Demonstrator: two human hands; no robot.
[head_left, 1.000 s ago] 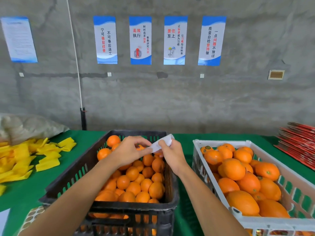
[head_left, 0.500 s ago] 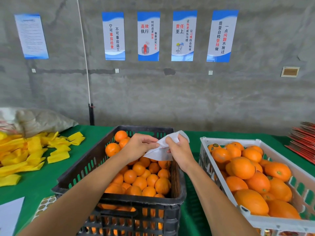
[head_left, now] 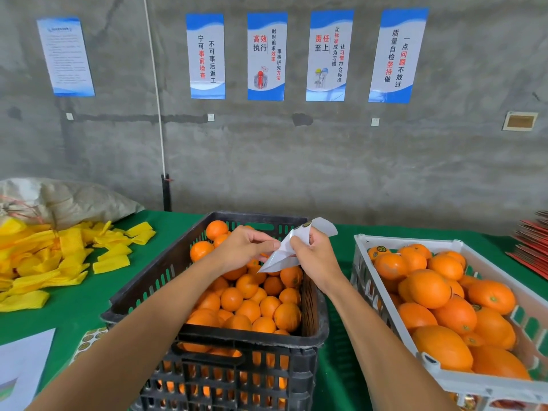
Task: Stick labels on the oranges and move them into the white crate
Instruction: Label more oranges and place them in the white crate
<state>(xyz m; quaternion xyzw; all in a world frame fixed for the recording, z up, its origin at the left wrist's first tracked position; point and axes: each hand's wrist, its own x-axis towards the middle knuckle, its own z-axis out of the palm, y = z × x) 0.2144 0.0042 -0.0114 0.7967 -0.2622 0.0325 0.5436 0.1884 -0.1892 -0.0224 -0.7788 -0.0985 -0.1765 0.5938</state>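
Hands meet above the black plastic crate [head_left: 213,336] of small oranges [head_left: 268,307]. Left hand [head_left: 243,247] and right hand [head_left: 314,256] both pinch the white label sheet [head_left: 284,250], likely to peel a sticker. White plastic crate [head_left: 367,277] waits by the table's right edge.

Crate of oranges [head_left: 237,304] left of white crate [head_left: 385,310].

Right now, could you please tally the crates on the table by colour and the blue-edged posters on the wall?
Black crate: 1, full of oranges
White crate: 1, holding oranges
Wall posters: 5, four in a row and one apart at the left
Total: 7 things
Both hands, left hand and right hand, hold a white label sheet above the black crate.
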